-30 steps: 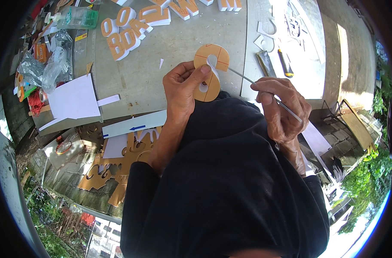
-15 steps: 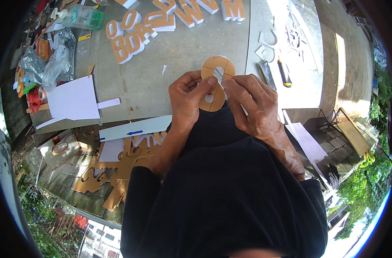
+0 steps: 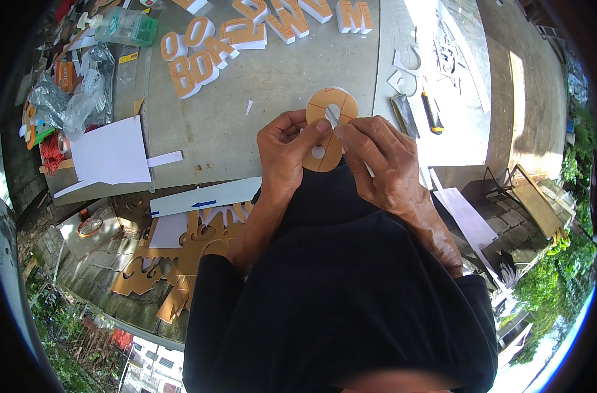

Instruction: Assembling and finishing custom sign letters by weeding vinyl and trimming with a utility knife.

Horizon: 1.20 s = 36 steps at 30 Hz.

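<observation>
Over the front edge of the table, my left hand (image 3: 286,144) pinches a figure-eight-shaped cut-out (image 3: 334,154), its thumb lying across the narrow middle. The cut-out has a tan face with thin reddish lines and two openings. My right hand (image 3: 385,154) is closed around a thin pale strip (image 3: 332,116), one end of which lies at the upper opening. More of something white shows below the right fingers. Most of the strip is hidden by those fingers, so I cannot tell how far it enters the opening.
Several tan-faced letters with white sides (image 3: 236,33) stand at the far side of the table (image 3: 200,137). On the right lie a yellow-and-black cutter (image 3: 433,112) and a dark flat piece (image 3: 404,116). White sheet (image 3: 111,150), plastic bags (image 3: 82,98) and a bottle (image 3: 125,27) crowd the left.
My right hand has shifted slightly left and down, and the strip's end sits at a slightly different angle in the upper opening. My left hand keeps its hold on the cut-out.
</observation>
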Each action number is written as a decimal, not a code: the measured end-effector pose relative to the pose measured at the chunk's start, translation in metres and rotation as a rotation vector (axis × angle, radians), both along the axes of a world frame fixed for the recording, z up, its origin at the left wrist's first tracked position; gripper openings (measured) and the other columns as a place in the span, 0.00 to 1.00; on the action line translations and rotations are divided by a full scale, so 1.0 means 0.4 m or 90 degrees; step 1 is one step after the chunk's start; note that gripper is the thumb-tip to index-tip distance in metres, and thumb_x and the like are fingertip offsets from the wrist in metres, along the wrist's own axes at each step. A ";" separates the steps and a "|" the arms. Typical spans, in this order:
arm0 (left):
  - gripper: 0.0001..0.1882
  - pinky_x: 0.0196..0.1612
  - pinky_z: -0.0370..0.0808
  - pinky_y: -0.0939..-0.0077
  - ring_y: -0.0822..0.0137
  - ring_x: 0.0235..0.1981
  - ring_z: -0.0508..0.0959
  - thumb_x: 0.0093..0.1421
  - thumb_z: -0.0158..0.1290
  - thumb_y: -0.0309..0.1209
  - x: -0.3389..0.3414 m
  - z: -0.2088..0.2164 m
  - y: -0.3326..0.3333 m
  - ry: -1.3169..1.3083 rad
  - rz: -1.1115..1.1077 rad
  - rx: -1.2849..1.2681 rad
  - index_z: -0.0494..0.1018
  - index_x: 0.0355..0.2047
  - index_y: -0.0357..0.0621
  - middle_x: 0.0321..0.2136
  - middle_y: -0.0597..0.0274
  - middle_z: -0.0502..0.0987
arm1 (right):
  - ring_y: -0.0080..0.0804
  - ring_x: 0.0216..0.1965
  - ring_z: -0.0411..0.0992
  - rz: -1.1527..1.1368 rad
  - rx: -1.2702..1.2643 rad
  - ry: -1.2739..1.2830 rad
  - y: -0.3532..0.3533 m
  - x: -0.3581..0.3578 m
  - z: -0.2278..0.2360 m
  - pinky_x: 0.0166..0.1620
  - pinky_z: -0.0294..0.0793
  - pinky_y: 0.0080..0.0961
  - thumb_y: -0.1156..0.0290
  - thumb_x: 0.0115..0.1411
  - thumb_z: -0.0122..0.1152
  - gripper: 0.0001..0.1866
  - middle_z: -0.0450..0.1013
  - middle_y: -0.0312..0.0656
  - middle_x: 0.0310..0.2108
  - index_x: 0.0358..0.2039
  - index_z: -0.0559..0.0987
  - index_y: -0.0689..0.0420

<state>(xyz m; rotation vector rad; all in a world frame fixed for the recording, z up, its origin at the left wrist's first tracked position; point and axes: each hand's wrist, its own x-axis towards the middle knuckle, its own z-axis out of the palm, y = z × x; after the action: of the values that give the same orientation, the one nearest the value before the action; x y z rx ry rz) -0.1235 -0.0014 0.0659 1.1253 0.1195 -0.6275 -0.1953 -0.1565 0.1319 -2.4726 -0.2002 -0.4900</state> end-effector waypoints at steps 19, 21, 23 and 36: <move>0.17 0.33 0.80 0.82 0.71 0.30 0.84 0.56 0.67 0.25 -0.002 0.015 -0.011 -0.099 -0.025 0.026 0.77 0.42 0.26 0.31 0.53 0.83 | 0.31 0.28 0.77 -0.085 0.259 0.061 -0.085 0.000 0.113 0.30 0.74 0.25 0.80 0.59 0.64 0.04 0.79 0.45 0.31 0.36 0.80 0.63; 0.17 0.34 0.80 0.82 0.71 0.31 0.84 0.56 0.67 0.26 0.000 0.003 -0.004 -0.076 -0.019 0.016 0.77 0.41 0.27 0.31 0.54 0.83 | 0.26 0.29 0.76 -0.132 0.283 -0.016 -0.102 -0.015 0.120 0.31 0.72 0.21 0.79 0.61 0.63 0.04 0.79 0.46 0.31 0.35 0.81 0.64; 0.17 0.34 0.80 0.82 0.71 0.31 0.83 0.56 0.67 0.26 0.005 -0.009 -0.002 -0.056 -0.023 0.003 0.78 0.41 0.27 0.31 0.54 0.83 | 0.26 0.29 0.75 -0.163 0.304 -0.052 -0.112 -0.029 0.106 0.32 0.72 0.22 0.75 0.64 0.62 0.06 0.79 0.46 0.31 0.36 0.82 0.65; 0.19 0.36 0.78 0.80 0.72 0.32 0.83 0.54 0.69 0.28 0.018 -0.020 0.008 -0.105 -0.038 -0.041 0.78 0.42 0.29 0.32 0.53 0.83 | 0.28 0.28 0.76 -0.209 0.320 0.061 -0.091 -0.043 0.049 0.31 0.75 0.27 0.63 0.69 0.58 0.11 0.80 0.42 0.34 0.38 0.82 0.57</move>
<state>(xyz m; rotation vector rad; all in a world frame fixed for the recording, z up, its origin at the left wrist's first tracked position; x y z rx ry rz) -0.1163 0.0019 0.0580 1.1159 -0.0755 -0.5861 -0.2125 -0.1930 0.1514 -2.0275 0.3361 -0.4851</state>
